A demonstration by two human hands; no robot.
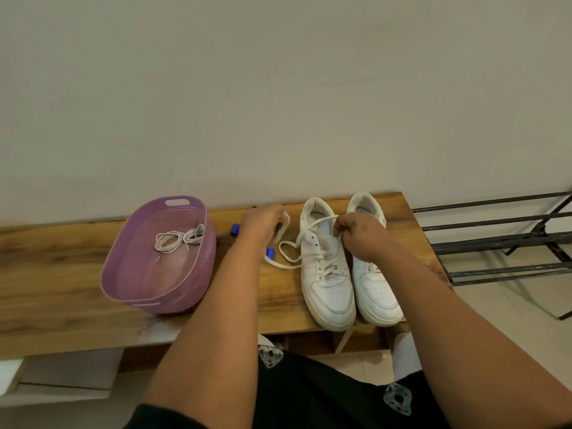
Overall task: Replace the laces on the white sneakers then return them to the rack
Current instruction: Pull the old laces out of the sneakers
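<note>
Two white sneakers stand side by side on the wooden table, toes toward me: the left sneaker (328, 274) and the right sneaker (376, 289). A loose white lace (288, 253) runs out of the left sneaker's upper eyelets and curls onto the table. My right hand (359, 238) pinches this lace above the left sneaker's tongue. My left hand (263, 226) hovers left of the shoes, fingers curled around a lace end. Coiled white laces (178, 238) lie in a purple basket (123, 274).
Two small blue objects, one (235, 229) behind my left wrist and another (270, 252) by the loose lace, lie on the table (46, 289). A black metal shoe rack (507, 243) stands to the right, beyond the table's edge. A plain wall rises behind.
</note>
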